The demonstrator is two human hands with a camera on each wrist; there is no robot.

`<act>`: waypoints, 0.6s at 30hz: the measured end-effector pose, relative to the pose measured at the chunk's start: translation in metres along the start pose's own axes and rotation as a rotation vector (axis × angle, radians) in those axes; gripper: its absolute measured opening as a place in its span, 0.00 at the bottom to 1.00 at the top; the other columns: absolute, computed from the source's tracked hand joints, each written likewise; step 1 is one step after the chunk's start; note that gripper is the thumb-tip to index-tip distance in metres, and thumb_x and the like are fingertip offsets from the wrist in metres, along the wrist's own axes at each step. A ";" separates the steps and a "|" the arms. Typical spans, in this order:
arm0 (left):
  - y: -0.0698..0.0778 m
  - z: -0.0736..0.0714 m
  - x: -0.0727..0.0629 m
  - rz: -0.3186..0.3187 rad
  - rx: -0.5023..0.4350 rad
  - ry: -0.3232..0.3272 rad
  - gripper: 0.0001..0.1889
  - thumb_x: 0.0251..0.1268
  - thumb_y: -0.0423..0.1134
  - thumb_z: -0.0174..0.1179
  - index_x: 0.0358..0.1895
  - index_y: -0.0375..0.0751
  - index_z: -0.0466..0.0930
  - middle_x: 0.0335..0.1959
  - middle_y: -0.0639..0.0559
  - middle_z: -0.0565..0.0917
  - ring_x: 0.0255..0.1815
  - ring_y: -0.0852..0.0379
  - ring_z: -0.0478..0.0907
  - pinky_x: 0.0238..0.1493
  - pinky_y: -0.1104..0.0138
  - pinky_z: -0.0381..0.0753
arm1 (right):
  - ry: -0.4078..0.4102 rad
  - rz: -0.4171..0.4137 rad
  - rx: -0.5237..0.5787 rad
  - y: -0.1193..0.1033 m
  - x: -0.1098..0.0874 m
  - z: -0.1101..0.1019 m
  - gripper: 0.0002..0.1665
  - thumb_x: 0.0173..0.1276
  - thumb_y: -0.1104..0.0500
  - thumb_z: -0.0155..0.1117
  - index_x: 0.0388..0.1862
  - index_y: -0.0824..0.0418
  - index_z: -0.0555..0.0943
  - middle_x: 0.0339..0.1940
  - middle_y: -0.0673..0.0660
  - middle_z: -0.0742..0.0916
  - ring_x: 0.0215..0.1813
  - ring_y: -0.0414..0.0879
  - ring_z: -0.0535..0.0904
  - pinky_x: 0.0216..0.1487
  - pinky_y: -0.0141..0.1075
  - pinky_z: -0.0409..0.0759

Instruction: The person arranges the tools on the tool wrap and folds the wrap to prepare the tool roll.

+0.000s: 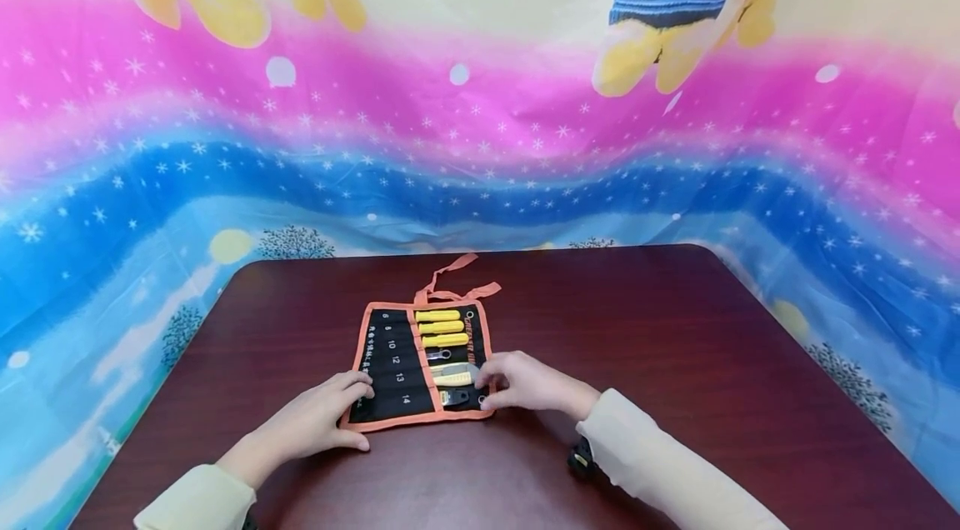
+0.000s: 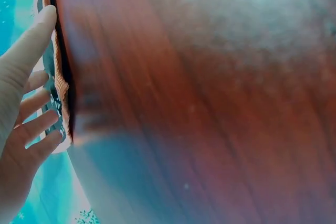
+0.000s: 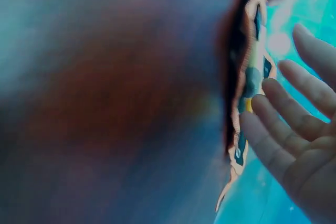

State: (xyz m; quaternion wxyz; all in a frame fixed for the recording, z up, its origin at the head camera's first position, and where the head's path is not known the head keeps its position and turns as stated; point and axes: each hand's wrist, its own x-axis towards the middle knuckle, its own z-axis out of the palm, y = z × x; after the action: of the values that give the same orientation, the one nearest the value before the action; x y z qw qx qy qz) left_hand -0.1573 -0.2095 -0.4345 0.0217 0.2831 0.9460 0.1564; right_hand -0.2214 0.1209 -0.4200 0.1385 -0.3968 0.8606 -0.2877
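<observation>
A black tool pouch with orange trim lies unfolded on the table, its pockets numbered in white. Several yellow handles stick out of its slots, with a pale yellow-handled tool and a black-ended tool below them. My left hand rests at the pouch's lower left corner, fingers over the edge and thumb near the front trim. By the right edge, my right hand has its fingertips beside the pale-handled tool. The right wrist view shows that hand's fingers spread along the trim, holding nothing.
Orange tie straps trail from the pouch's far edge. The dark reddish table extends around the pouch on all sides. Behind it hangs a colourful cloth printed with bears and snowflakes.
</observation>
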 end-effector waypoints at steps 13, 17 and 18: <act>-0.002 -0.002 0.000 0.065 0.066 0.032 0.13 0.48 0.49 0.69 0.31 0.50 0.75 0.33 0.62 0.70 0.25 0.67 0.64 0.26 0.72 0.65 | -0.006 -0.094 -0.355 -0.006 -0.002 0.012 0.11 0.50 0.54 0.74 0.24 0.50 0.78 0.27 0.44 0.73 0.29 0.35 0.66 0.26 0.26 0.68; -0.001 -0.003 0.001 0.073 0.066 0.034 0.08 0.53 0.44 0.66 0.30 0.49 0.76 0.27 0.64 0.69 0.20 0.69 0.63 0.23 0.73 0.65 | 0.015 -0.108 -0.352 -0.007 -0.003 0.008 0.07 0.54 0.60 0.70 0.23 0.50 0.79 0.25 0.44 0.75 0.28 0.36 0.70 0.27 0.26 0.69; -0.001 -0.003 0.001 0.070 0.060 0.037 0.07 0.54 0.41 0.65 0.29 0.50 0.75 0.25 0.64 0.69 0.20 0.69 0.62 0.22 0.73 0.65 | 0.015 -0.098 -0.342 -0.007 -0.002 0.007 0.07 0.56 0.60 0.68 0.24 0.50 0.80 0.25 0.43 0.76 0.28 0.36 0.71 0.29 0.26 0.70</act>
State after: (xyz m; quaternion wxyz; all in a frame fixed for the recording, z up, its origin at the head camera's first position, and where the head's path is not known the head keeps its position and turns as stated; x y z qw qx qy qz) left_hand -0.1589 -0.2107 -0.4318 -0.0098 0.3139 0.9399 0.1339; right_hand -0.2125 0.1165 -0.4220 0.0485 -0.4541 0.8775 -0.1465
